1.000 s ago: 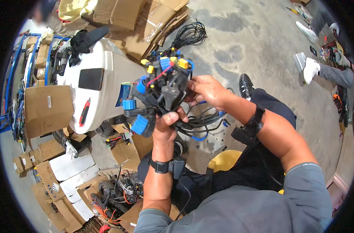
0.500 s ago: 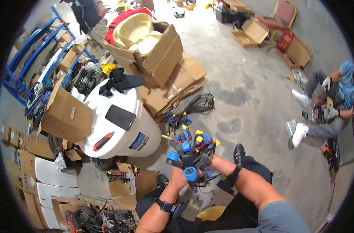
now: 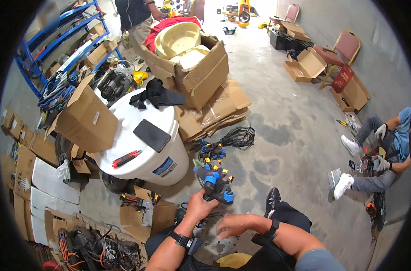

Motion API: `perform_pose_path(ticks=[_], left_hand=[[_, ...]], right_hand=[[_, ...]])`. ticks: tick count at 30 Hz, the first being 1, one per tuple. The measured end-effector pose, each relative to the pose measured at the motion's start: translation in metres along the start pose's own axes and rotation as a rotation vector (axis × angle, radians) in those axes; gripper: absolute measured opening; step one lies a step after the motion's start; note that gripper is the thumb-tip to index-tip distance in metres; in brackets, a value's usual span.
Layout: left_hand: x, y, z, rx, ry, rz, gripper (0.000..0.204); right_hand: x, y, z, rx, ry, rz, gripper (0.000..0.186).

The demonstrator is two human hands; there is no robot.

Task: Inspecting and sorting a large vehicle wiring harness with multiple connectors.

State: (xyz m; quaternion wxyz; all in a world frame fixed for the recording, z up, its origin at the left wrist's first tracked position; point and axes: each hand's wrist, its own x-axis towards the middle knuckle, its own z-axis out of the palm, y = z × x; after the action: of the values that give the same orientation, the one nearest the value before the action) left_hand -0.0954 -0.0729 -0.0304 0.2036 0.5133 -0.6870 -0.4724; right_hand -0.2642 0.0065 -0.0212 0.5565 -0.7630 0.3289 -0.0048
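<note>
Connector bundle [image 3: 210,180] beside white drum [image 3: 177,163] appears floppy; neck hold advisable. Left hand [image 3: 200,207] clasps it; right hand [image 3: 236,226]: cannot tell.

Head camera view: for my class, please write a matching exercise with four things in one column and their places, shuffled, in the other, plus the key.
Things
1. Foremost connector bundle
2. Black smartphone
3. Coil of black cable
4. Cream plastic basin

Places
A. On the concrete floor
B. In the person's left hand
C. In an open cardboard box
D. On the white drum lid

Pairs: 1-B, 2-D, 3-A, 4-C
</note>
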Motion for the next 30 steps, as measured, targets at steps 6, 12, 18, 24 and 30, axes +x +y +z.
perform_pose_path(ticks=[6,12,18,24,30], left_hand=[[-0.01,0.007,0.016,0.507,-0.174,0.025,0.053],[-0.013,0.002,0.045,0.681,-0.309,-0.063,0.047],[-0.017,-0.01,0.057,0.729,-0.371,0.083,0.044],[-0.028,-0.01,0.068,0.757,-0.322,0.232,0.037],[-0.031,-0.017,0.075,0.815,-0.361,0.285,0.04]], right_hand=[[-0.02,-0.02,-0.043,0.702,0.424,-0.15,0.022],[-0.008,0.013,-0.043,-0.036,0.768,-0.041,0.025],[-0.004,0.031,-0.032,-0.453,0.794,0.088,0.019],[0.0,0.037,-0.035,-0.522,0.562,0.403,0.032],[-0.001,0.034,-0.029,-0.47,0.544,0.432,0.027]])
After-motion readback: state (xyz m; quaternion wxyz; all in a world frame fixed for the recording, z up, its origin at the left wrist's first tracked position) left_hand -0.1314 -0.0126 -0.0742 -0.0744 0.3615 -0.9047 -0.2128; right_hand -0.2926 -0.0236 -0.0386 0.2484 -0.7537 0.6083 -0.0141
